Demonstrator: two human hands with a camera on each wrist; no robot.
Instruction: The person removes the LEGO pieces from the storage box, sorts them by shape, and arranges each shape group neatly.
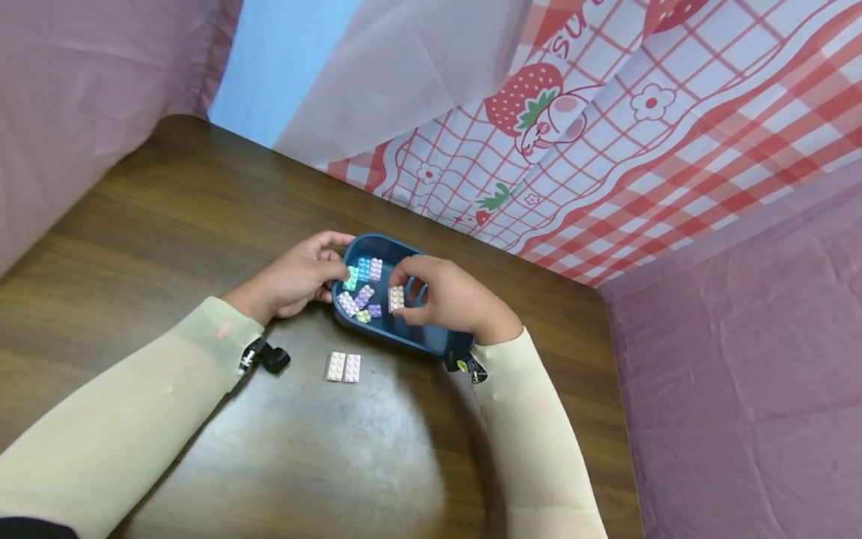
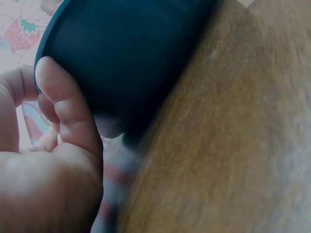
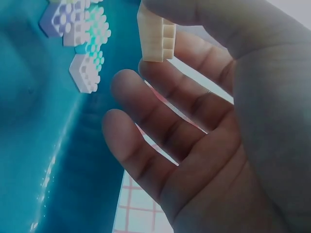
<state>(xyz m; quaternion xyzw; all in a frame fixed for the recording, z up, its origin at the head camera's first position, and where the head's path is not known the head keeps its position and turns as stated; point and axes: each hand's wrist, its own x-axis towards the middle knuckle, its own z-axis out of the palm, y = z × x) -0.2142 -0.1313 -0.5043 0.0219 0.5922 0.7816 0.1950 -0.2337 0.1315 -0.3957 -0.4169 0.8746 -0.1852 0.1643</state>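
A dark blue tray [image 1: 404,338], tilted up from the table at its left end in the left wrist view, has several toy building bricks in it. My left hand [image 1: 301,275] grips its left end, with the thumb [image 2: 68,104] against the tray wall in the left wrist view. Over the tray, my right hand [image 1: 447,296] pinches a cream brick [image 1: 396,299] between thumb and fingers. That cream brick [image 3: 151,34] shows its studs in the right wrist view. Blue [image 1: 364,268], green [image 1: 351,278] and purple [image 1: 364,295] bricks lie in the tray's left part.
On the wooden table [image 1: 269,449], in front of the tray, a cream brick [image 1: 336,367] and a pale pink brick [image 1: 352,368] lie side by side. A strawberry-patterned cloth [image 1: 539,150] hangs behind the table, and a pinkish curtain [image 1: 727,337] hangs on the right.
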